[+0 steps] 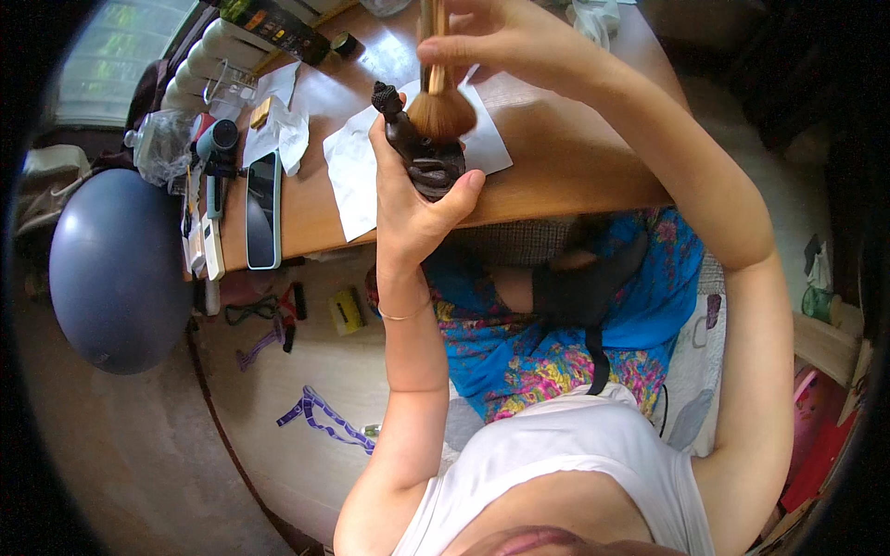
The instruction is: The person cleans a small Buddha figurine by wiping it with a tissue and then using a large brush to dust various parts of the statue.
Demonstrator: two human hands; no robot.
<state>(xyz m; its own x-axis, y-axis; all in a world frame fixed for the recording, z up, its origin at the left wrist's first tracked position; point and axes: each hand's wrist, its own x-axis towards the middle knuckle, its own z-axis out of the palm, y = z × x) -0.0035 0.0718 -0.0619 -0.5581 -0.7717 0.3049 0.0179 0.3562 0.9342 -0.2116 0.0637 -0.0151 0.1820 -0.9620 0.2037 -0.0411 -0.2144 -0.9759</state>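
A dark seated Buddha figurine [432, 168] is gripped in my left hand [416, 215], its head tilted toward the upper left. My right hand [487, 43] holds a soft brown brush [442, 115] by its handle. The brush's bristles hang down against or just in front of the figurine's upper body; whether they touch cannot be made out. Beneath the figurine lies a white sheet of paper [351, 184] on the wooden table [577, 167]. The far end of the brush handle runs out of the top of the picture.
Left on the table are a phone [263, 212], crumpled white paper [292, 135] with a small tan block [261, 113], a teal device [221, 139] and a dark bottle [278, 28]. A large blue-grey ball [118, 271] stands beside the table. A purple strap [327, 417] lies on the floor.
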